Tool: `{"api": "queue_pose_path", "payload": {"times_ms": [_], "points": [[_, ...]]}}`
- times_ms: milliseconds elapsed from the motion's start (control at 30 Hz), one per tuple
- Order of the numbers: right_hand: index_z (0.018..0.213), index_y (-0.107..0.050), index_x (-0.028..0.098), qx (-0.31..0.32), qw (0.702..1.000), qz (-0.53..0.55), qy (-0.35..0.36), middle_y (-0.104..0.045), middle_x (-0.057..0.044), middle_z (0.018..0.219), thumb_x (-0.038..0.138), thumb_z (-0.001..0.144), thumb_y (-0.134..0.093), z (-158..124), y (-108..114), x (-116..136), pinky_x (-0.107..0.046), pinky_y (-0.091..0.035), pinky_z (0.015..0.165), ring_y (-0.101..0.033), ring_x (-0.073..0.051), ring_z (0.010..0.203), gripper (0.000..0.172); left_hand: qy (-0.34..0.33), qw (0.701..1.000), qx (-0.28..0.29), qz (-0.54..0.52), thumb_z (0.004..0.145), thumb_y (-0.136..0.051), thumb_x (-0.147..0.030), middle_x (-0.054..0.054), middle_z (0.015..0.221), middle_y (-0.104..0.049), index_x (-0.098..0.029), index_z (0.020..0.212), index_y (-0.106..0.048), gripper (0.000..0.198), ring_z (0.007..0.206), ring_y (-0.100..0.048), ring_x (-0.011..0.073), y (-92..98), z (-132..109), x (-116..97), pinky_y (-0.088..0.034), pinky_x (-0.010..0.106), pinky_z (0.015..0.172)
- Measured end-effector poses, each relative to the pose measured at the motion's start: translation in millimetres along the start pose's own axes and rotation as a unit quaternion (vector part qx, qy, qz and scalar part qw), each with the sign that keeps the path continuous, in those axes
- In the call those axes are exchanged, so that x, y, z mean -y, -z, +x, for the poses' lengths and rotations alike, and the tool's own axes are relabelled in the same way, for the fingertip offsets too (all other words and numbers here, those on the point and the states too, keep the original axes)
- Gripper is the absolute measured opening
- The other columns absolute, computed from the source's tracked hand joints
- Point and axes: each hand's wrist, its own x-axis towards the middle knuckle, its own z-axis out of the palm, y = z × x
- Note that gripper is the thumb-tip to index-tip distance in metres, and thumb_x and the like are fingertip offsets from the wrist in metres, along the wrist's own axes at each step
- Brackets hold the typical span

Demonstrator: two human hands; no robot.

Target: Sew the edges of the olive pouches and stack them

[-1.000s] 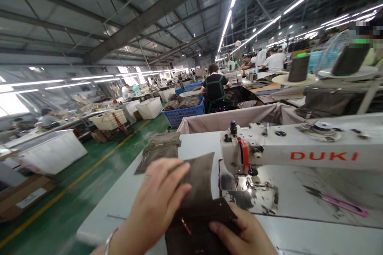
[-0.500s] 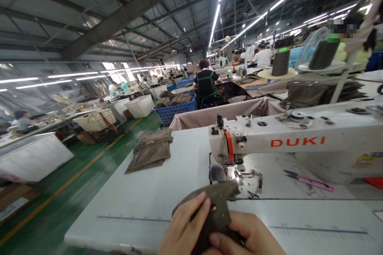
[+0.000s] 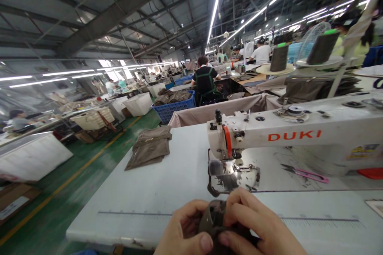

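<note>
A dark olive-brown fabric piece (image 3: 212,219) is bunched and curled over between my hands, near the front edge of the sewing table (image 3: 143,195). My left hand (image 3: 188,229) grips its left side, thumb in front and fingers behind. On the other side my right hand (image 3: 254,219) pinches the cloth between thumb and bent fingers. Much of the fabric is hidden by the fingers. Just beyond the hands stands a white sewing machine (image 3: 293,131), its needle area over a worn metal plate (image 3: 239,179). The cloth is apart from the presser foot.
Pink-handled thread snips (image 3: 308,173) lie under the machine arm. Stacked brown fabric pieces (image 3: 151,147) sit at the table's left. Behind are a cloth-lined bin (image 3: 191,117), a blue basket (image 3: 173,109), thread cones (image 3: 279,57) and a seated co-worker (image 3: 206,79).
The fabric has come back from beside the needle plate toward me and is now folded over. My right hand has risen from its lower edge to pinch the top.
</note>
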Motion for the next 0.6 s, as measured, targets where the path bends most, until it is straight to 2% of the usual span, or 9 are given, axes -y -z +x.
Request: {"api": "queue_pose_path", "payload": {"times_ms": [100,167,267,333,600], "points": [[0.082,-0.062,0.022,-0.022,1.0,-0.011,0.019,-0.056,-0.004,0.117,0.013,0.08,-0.058,-3,1,-1,-0.023,-0.046,0.087,-0.058,-0.015,0.104,0.01,-0.025,0.998,-0.045,0.035,0.073,-0.078,-0.036,0.005,0.086,-0.062,-0.016,0.092,-0.072,0.028,0.081,-0.057,0.0171,3.8,0,1,-0.043,0.025,0.074],[0.082,-0.063,0.023,-0.026,0.999,-0.018,0.042,-0.061,-0.003,0.11,0.014,0.081,-0.058,-4,1,-2,-0.024,-0.048,0.086,-0.059,-0.016,0.101,0.01,-0.023,0.995,-0.085,0.041,0.071,-0.079,-0.033,0.005,0.084,-0.063,-0.015,0.086,-0.073,0.024,0.08,-0.058,0.0169,4.0,-1,1,-0.044,0.025,0.074],[0.081,-0.062,0.024,-0.034,0.997,-0.036,0.065,-0.067,0.0,0.089,0.014,0.082,-0.059,-5,1,-4,-0.026,-0.05,0.075,-0.061,-0.016,0.085,0.01,0.0,0.991,-0.132,0.006,0.067,-0.083,-0.034,0.006,0.08,-0.068,-0.016,0.088,-0.072,0.03,0.082,-0.062,0.0197,1.4,-3,3,-0.046,0.026,0.074],[0.08,-0.062,0.024,-0.041,0.996,-0.055,0.061,-0.068,0.0,0.086,0.016,0.082,-0.059,-5,1,-5,-0.03,-0.05,0.074,-0.061,-0.017,0.082,0.009,0.01,0.989,-0.149,-0.008,0.066,-0.083,-0.034,0.006,0.08,-0.069,-0.016,0.09,-0.072,0.032,0.08,-0.063,0.0197,-0.7,-4,4,-0.047,0.026,0.074],[0.077,-0.059,0.024,-0.056,0.994,-0.065,0.063,-0.067,0.003,0.083,0.015,0.08,-0.06,-5,-1,-6,-0.029,-0.048,0.072,-0.059,-0.015,0.08,0.01,0.006,0.986,-0.158,-0.049,0.066,-0.083,-0.029,0.005,0.079,-0.068,-0.014,0.079,-0.071,0.023,0.071,-0.059,0.0143,-6.4,-2,4,-0.047,0.022,0.067]]}}
